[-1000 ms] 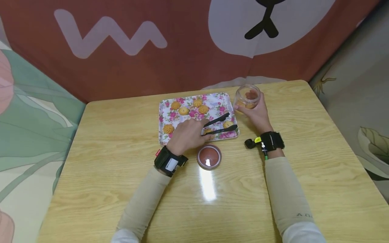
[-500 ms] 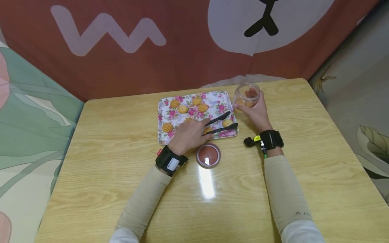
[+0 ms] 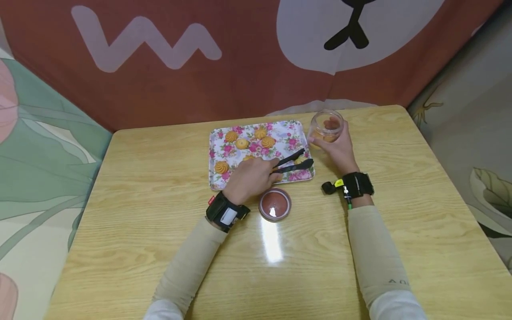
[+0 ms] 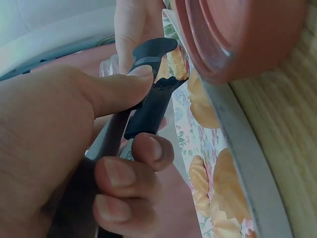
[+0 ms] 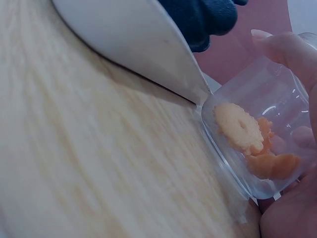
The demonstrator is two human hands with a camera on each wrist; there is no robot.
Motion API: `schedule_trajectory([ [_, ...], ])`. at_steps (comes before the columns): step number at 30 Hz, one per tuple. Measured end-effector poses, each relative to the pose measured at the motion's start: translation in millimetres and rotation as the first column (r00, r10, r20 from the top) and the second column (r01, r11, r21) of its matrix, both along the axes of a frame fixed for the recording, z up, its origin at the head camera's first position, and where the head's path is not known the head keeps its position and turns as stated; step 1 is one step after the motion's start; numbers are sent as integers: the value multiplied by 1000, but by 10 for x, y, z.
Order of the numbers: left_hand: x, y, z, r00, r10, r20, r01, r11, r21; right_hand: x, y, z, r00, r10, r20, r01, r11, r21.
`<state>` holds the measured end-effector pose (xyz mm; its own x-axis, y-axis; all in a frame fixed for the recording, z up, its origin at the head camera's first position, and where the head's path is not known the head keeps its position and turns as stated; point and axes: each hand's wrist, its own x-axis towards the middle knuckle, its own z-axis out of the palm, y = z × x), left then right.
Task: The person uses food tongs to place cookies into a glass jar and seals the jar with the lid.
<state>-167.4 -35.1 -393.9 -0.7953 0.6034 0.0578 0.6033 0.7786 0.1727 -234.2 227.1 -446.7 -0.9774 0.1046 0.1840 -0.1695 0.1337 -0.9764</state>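
Observation:
My left hand [image 3: 250,178] grips black tongs [image 3: 294,167] low over the right part of a floral tray [image 3: 282,133]. Between their spread tips lies a piped cookie [image 3: 300,160], partly covered by the tongs; in the left wrist view a cookie [image 4: 177,64] shows just past the tips. Several other swirled cookies [image 3: 268,142] rest on the tray, mostly left of the tongs. My right hand [image 3: 342,151] holds a clear jar [image 3: 316,130] upright beside the tray's right edge. In the right wrist view several cookies [image 5: 240,128] lie at the bottom of the jar.
A reddish-brown round lid [image 3: 274,204] lies on the wooden table [image 3: 160,249] just in front of the tray. A brown curtain [image 3: 248,89] with white shapes hangs behind the table's far edge. Patterned fabric [image 3: 48,146] hangs at the left.
My left hand has shifted slightly right, and the tongs' tips have come a little closer together over the cookie. My right hand and the jar have stayed in place.

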Motion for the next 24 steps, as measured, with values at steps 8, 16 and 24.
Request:
schedule_trajectory([
  [8, 6, 4, 4, 1000, 3, -29, -4, 1000, -22, -135, 81, -207, 1000, -2, -15, 2, 1000, 3],
  [16, 38, -23, 102, 999, 5, -47, -7, 1000, -28, -157, 72, -223, 1000, -2, -14, 2, 1000, -1],
  [24, 67, -46, 191, 999, -2, -46, 1, 1000, -17, 4, 8, 8, 1000, 8, 5, -8, 1000, 10],
])
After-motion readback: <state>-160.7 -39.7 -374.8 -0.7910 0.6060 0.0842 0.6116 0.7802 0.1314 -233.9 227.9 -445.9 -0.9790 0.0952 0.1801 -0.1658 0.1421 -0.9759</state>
